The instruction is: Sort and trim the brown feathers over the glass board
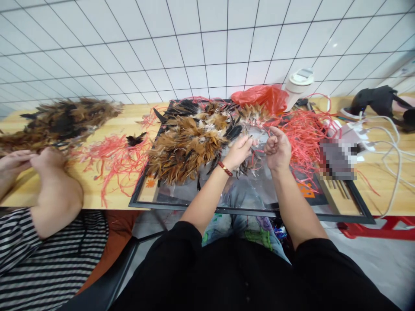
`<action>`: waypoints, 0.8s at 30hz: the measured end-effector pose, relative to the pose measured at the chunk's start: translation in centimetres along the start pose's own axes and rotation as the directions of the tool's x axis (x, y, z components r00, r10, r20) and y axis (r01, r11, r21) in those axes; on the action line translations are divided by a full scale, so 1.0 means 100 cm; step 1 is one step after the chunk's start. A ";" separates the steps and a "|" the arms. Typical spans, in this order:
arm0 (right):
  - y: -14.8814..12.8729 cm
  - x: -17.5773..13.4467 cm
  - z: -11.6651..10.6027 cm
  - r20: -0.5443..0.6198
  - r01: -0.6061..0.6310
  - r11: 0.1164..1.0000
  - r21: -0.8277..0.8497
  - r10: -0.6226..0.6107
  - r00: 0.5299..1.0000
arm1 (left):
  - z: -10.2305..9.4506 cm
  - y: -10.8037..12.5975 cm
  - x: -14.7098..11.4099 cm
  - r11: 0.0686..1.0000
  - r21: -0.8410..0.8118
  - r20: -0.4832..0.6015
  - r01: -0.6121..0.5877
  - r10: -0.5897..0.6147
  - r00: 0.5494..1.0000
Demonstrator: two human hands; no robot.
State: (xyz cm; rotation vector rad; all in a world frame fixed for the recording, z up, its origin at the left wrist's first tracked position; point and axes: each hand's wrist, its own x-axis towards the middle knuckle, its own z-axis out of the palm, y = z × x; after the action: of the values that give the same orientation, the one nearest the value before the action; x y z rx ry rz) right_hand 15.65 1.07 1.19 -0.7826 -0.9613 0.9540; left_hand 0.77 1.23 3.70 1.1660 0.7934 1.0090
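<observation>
My left hand (239,152), with a beaded bracelet (225,169) at the wrist, is closed in a pinch just right of a heap of brown and black feathers (191,144). Something small and pale shows at its fingertips, too small to name. Close by on the right, my right hand (278,150) has its fingers curled in, beside a tangled pile of red plastic string (304,134). A thin red strand shows between the two hands; whether either one grips it I cannot tell. More light brown feathers (254,113) lie beyond my hands.
Beneath is a black-framed clear panel (207,208) on the wooden table (90,190). Behind stand a red plastic bag (262,97) and a white cup (298,86). White cables (394,172) lie right. At left, a person's hands (35,162) work near more feathers (69,121) and string (119,162).
</observation>
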 end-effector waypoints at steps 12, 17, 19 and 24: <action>-0.010 -0.001 0.006 0.046 -0.129 0.982 0.140 0.123 0.991 | 0.001 -0.017 0.008 0.937 -0.118 0.060 0.329 -0.324 0.944; 0.006 -0.002 0.006 0.081 -0.288 0.954 -0.081 0.294 0.952 | 0.001 -0.017 0.009 0.940 -0.137 0.056 0.313 -0.309 0.950; 0.008 -0.003 0.007 0.084 -0.307 0.936 -0.173 0.325 0.942 | 0.002 -0.017 0.009 0.943 -0.145 0.051 0.300 -0.296 0.954; 0.008 -0.005 0.008 0.082 -0.299 0.930 -0.215 0.322 0.943 | 0.003 -0.017 0.006 0.942 -0.138 0.078 0.304 -0.296 0.952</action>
State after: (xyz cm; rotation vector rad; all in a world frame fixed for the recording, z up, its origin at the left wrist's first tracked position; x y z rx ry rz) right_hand 14.54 1.02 0.67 -1.0829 -1.0646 1.2004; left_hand 1.61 1.55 2.14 0.9083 0.8085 0.7638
